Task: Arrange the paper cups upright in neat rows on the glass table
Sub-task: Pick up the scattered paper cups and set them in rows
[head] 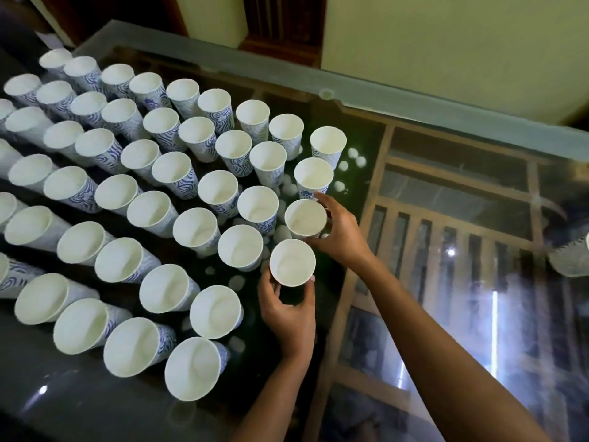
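Note:
Several white paper cups with blue wave print point(178, 173) stand upright in diagonal rows on the glass table point(446, 199). My left hand point(287, 311) grips one upright cup point(292, 262) from below its rim, at the right end of a row. Just behind it, my right hand point(339, 232) holds another upright cup point(305, 217) by its side with fingers and thumb. Two more cups point(314, 175) continue that rightmost column toward the wall.
The dark glass top shows a wooden frame point(379, 199) beneath and bright reflections. A grey table edge point(414, 87) runs along the yellow wall. Part of another cup point(570, 260) shows at the far right edge.

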A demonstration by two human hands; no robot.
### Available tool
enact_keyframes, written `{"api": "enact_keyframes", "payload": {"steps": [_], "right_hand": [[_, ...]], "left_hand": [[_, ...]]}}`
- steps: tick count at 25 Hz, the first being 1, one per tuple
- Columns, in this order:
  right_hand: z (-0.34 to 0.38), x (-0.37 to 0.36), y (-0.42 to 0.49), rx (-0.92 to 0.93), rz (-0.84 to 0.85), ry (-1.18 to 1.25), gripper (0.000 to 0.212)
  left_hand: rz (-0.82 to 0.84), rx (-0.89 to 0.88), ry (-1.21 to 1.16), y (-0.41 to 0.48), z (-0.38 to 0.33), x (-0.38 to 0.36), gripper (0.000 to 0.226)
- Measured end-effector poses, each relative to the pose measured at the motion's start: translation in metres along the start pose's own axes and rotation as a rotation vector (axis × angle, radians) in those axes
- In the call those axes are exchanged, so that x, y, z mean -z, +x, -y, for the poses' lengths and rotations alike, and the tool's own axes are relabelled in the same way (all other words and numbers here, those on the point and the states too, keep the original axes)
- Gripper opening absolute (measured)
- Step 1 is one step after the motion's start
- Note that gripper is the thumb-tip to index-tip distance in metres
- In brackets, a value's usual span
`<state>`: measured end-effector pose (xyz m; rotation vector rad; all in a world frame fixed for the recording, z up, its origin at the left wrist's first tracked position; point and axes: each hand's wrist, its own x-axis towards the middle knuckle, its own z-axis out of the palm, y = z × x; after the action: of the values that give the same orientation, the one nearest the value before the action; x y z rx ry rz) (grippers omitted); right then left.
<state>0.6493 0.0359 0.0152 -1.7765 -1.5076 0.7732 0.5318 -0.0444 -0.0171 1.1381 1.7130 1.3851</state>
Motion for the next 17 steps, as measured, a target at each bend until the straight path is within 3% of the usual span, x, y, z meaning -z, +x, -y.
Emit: {"api": "enact_keyframes", "payload": {"steps": [7,13,17], "right_hand": [[-0.001,0.006,-0.017,-0.033,0.039,0.014,0.098],[-0.018,0.040,-0.073,-0.106,-0.064,0.086,0.075],[-0.051,0.079,-0.137,-0.241,-0.188,0.168,0.062]], "left_hand": [[0.061,0.089,-0.021,-0.011,-0.002,0.010,0.065],[0.096,0.159,0.010,-0.043,-0.009,0.017,0.063],[0.237,0.116,0.027,-0.087,-0.018,0.001,0.062]]}}
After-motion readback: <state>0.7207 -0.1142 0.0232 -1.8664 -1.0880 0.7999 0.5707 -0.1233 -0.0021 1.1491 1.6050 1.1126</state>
